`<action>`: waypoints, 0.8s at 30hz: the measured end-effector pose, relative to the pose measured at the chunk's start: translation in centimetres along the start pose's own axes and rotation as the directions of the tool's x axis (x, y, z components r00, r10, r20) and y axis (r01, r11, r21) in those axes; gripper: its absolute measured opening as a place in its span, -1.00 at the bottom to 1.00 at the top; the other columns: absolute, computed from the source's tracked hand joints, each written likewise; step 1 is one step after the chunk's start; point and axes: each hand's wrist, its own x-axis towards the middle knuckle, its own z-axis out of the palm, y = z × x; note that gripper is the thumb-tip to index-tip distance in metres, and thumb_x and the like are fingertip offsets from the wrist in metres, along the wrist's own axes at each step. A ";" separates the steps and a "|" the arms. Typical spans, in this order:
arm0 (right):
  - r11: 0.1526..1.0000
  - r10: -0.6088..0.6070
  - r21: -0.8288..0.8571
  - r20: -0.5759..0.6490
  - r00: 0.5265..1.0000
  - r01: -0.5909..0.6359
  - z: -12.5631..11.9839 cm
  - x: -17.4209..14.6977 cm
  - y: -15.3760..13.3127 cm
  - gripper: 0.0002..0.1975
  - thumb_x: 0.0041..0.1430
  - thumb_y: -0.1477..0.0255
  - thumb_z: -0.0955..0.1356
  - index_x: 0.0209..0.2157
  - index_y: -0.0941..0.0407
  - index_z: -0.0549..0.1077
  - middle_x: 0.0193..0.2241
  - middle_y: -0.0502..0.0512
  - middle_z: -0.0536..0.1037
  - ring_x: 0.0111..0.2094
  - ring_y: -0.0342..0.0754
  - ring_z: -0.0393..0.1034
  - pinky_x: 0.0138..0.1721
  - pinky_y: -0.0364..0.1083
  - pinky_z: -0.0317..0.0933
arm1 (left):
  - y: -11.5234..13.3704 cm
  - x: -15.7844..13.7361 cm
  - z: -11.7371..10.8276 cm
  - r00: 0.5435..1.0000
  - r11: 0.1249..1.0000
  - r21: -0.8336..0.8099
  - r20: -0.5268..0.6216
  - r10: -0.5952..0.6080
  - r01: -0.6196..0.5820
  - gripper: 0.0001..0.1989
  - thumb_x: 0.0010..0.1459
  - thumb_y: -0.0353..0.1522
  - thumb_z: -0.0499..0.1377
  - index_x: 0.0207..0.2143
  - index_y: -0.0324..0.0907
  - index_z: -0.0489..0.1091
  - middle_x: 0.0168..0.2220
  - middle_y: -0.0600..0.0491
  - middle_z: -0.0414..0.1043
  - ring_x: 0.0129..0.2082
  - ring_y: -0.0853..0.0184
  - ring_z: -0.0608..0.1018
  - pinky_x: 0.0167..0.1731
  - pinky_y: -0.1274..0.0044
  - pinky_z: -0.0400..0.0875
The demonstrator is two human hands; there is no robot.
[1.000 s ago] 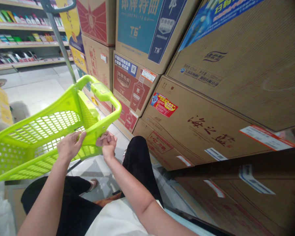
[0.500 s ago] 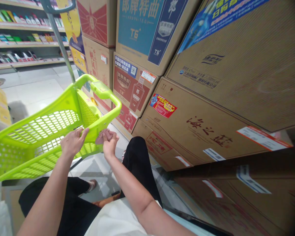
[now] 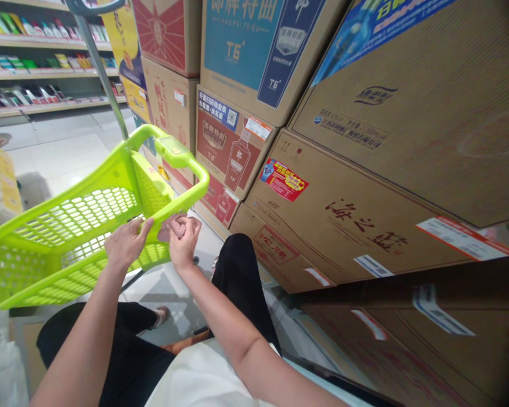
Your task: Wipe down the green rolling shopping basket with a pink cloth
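Pink cloth at green basket's near edge

The right hand pinches the cloth, partly covering it, near the handle-end corner. The left hand grips the rim, some fingertips hidden. Cartons are cut off at right.

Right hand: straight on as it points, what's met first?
Likely the near side of the lime-green plastic shopping cart, the crumpled pinkish cloth in the right hand leading; exact gap unclear.
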 end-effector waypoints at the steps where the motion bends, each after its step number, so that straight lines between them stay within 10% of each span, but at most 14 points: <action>1: 0.999 -0.028 -0.018 0.001 1.000 0.028 -0.1 0.1 -0.3 -0.81 0.11 0.56 0.42 -0.25 0.07 0.39 -0.16 0.11 0.37 -0.05 -0.05 0.35 0.10 -0.03 0.33 | 0.0 0.0 0.0 1.000 1.000 0.004 -0.002 0.000 0.000 -0.21 0.29 0.15 -0.31 0.07 -0.08 0.49 0.06 -0.17 0.54 0.09 -0.05 0.51 -0.10 0.28 0.37; 24: 0.995 -0.083 -0.061 0.010 0.997 0.083 -1.4 0.3 -0.4 -0.88 0.11 0.55 0.41 -0.30 0.09 0.43 -0.17 0.09 0.29 -0.03 -0.05 0.32 0.10 -0.06 0.29 | 0.1 -0.8 0.4 0.998 0.999 0.018 -0.041 0.047 -0.046 -0.26 0.31 0.12 -0.28 0.06 -0.08 0.50 0.03 -0.12 0.57 0.04 0.02 0.54 -0.16 0.37 0.34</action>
